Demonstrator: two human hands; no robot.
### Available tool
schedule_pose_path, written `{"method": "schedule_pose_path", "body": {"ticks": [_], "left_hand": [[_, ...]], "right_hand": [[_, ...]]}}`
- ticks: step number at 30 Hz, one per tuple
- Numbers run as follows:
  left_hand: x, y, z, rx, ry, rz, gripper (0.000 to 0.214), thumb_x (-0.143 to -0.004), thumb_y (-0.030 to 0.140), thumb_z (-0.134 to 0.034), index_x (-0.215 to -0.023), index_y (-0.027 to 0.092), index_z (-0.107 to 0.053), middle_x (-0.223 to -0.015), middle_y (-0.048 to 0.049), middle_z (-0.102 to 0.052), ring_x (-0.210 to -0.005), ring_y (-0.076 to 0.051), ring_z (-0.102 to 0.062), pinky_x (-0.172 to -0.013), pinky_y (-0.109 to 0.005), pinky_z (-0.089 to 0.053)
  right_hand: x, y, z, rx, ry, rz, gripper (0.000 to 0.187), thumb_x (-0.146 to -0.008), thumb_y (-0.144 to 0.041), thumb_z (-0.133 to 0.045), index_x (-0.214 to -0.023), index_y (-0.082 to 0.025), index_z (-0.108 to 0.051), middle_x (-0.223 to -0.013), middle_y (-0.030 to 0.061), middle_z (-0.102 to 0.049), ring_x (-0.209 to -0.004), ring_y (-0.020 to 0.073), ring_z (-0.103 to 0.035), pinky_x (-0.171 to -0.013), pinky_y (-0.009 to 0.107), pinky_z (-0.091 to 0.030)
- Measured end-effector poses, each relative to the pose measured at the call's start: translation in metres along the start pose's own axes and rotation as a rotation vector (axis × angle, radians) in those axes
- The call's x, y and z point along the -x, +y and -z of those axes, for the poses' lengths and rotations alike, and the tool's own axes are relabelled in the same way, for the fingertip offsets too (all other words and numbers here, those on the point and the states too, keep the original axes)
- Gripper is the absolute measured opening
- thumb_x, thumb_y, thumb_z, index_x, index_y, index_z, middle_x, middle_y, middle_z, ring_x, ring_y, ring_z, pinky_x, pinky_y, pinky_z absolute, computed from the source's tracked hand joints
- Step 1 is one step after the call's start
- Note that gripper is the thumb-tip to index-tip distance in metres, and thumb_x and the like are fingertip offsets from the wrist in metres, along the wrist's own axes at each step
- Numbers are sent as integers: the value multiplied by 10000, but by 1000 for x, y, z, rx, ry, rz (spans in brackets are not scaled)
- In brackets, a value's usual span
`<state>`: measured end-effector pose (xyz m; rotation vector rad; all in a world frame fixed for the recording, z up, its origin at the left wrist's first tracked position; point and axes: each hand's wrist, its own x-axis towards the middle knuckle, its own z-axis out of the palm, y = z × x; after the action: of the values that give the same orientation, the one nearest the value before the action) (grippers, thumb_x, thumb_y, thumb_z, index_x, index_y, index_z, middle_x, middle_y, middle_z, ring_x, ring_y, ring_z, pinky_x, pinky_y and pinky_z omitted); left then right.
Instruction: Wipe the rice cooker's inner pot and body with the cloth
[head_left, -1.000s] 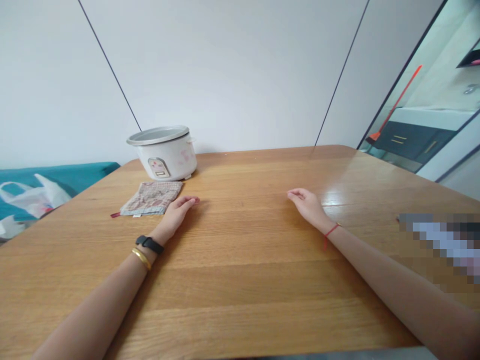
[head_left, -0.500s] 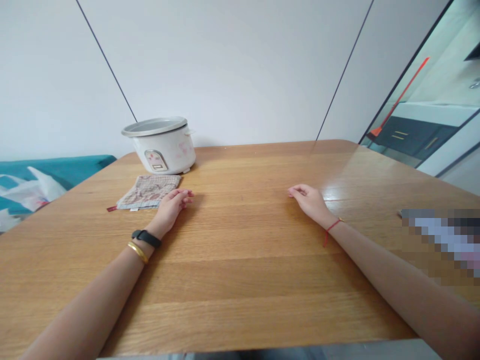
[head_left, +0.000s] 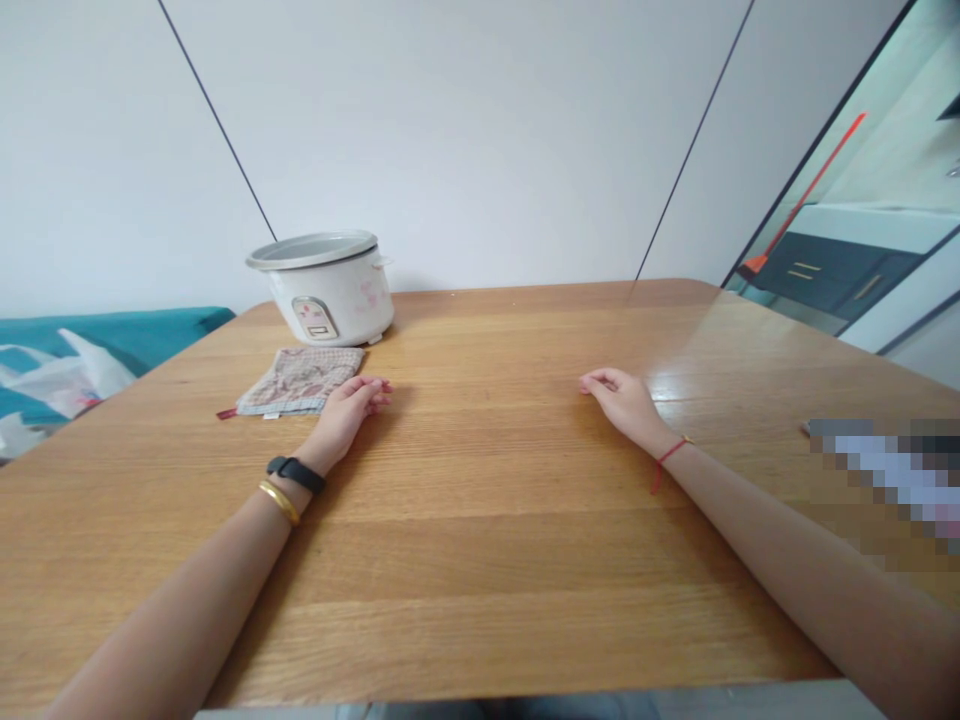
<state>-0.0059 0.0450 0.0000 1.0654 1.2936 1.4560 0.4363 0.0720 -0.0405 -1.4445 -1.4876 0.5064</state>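
Note:
My left hand (head_left: 354,408) rests on the wooden table (head_left: 480,470) with its fingers loosely curled together and nothing in them. Just beyond and to its left lies a folded checked cloth (head_left: 300,380) with a red tab at one corner; the hand overlaps its right edge in view. Behind the cloth stands a white rice cooker (head_left: 330,290) without a lid, a label panel on its front. On the right, my right hand (head_left: 621,400) lies on the bare wood, thumb and fingertips drawn together, holding nothing visible.
A blurred-out flat item (head_left: 885,470) lies at the table's right edge. White plastic bags (head_left: 71,375) sit on a teal seat (head_left: 165,335) to the left. A pale wall (head_left: 480,140) closes off the back; a red broom (head_left: 810,200) leans beyond the doorway.
The whole view has shifted very slightly. Both hands and the things on the table keep their places.

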Motion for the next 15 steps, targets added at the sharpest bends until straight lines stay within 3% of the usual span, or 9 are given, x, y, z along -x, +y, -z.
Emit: {"method": "schedule_pose_path", "body": {"ticks": [15], "left_hand": [[-1, -3, 2, -8, -11, 8, 355, -588, 384, -876, -799, 150, -712, -862, -64, -756, -704, -131, -641, -654, -232, -488]], "right_hand": [[0, -4, -1, -72, 3, -23, 257, -785, -462, -641, -799, -217, -718, -854, 99, -775, -848, 264, -728, -900, 447, -564]]}}
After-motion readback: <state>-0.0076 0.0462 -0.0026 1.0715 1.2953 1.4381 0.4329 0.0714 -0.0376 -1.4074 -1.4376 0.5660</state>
